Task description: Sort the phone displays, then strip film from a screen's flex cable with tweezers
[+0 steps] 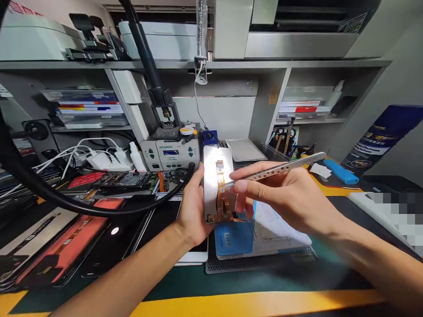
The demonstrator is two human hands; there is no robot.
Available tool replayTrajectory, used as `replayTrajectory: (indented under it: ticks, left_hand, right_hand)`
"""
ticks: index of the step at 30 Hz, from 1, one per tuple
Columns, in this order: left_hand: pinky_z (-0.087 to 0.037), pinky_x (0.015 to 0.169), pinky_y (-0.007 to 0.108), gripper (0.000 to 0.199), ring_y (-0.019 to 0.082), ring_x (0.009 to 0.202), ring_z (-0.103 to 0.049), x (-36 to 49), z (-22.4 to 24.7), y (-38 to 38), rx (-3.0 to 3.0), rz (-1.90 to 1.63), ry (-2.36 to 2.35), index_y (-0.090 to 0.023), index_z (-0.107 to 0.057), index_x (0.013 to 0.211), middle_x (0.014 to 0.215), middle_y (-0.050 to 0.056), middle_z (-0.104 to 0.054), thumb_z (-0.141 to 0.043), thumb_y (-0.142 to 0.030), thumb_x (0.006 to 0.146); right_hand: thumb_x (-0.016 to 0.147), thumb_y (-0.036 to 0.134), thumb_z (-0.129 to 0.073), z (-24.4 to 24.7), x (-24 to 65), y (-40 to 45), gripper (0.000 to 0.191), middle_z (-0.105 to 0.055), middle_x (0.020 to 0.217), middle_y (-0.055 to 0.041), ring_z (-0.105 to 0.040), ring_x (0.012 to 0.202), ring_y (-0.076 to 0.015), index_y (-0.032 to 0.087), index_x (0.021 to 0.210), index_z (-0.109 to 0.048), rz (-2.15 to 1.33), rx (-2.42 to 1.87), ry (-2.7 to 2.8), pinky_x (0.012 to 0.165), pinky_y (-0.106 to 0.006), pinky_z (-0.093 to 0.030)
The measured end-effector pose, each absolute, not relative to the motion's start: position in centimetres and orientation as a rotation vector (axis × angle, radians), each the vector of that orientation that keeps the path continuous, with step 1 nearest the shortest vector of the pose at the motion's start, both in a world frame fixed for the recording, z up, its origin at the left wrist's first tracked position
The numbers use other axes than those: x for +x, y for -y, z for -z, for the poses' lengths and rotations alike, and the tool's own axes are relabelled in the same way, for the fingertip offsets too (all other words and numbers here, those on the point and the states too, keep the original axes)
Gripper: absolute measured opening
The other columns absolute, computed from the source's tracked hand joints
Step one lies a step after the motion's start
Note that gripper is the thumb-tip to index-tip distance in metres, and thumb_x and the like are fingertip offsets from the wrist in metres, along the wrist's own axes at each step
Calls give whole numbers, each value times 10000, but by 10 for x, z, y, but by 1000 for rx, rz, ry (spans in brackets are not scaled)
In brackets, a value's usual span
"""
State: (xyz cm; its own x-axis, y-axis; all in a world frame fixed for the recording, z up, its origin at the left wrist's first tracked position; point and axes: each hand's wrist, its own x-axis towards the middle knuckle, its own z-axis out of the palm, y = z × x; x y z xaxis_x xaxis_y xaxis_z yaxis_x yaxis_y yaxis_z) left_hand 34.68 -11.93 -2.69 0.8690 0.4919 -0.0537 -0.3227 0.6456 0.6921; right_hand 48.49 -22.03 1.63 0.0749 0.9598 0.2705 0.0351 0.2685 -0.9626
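The left hand (194,200) grips a phone screen (210,174) by its side edge, the thumb along the rim, and tilts its back up above the table (165,284), just behind a blue-and-white packet (234,240). The right hand (280,187) is closed on a pair of metal tweezers (280,168), pinched between thumb and forefinger near the front, with the tips at the orange ribbon cable (223,200) that runs down the middle of the back. Whether the tips touch the cable or sit just over it is too small to tell.

The step looks like fine work on that cable, and it calls for a light touch. The low, pencil-like hold suits it; letting the spare fingers of the right hand rest lightly against the screen's edge would steady the tips. It seems best to bring the tweezers in nearly flat, so that a slip slides along the cable rather than digging into it. A thin cable like this probably creases or tears if pulled sharply, so any lift should be slow and even. The left hand should hold firmly at the rim without bending the panel, and clear of the black hose (132,212), whose end hangs just beside it.
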Motion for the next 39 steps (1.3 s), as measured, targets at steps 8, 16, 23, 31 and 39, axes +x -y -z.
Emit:
replayTrajectory:
  ticks: [8,16,23,31,39]
  left_hand:
    - [-541,603,306,635,215,686,-670,338,12,124,524,-561,-373,-109,-728,985,889,134,-732,-342,-611,948]
    - [-588,745,363,741,258,798,-708,338,19,119,564,-509,-383,-86,-747,1027,953,159,-745,-301,-670,932]
    - [-594,684,387,670,267,774,-693,341,16,123,582,-546,-428,-120,-722,1037,933,151,-729,-290,-623,949]
    - [-601,646,360,679,256,726,-697,341,11,128,578,-544,-508,-120,-750,942,869,139,-736,-289,-618,950]
    - [-605,618,351,663,252,693,-704,343,13,128,570,-551,-529,-130,-762,932,823,123,-743,-312,-617,944]
  right_hand:
    - [806,63,-722,26,468,236,288,-786,915,-15,-757,837,-143,283,991,-730,-140,-1174,1731,792,-177,-605]
    - [794,83,-695,35,472,236,180,-794,839,-12,-773,768,-112,236,888,-685,18,-1161,1847,805,-90,-582]
    - [753,111,-713,51,464,237,159,-775,734,-5,-736,576,-132,266,786,-709,105,-1250,1765,602,-153,-616]
    - [769,173,-651,63,450,237,191,-785,737,21,-749,587,-146,344,799,-730,87,-1303,1514,477,-214,-583]
    - [687,100,-738,60,452,240,272,-774,724,40,-733,539,-189,371,686,-717,114,-1380,1558,460,-260,-598]
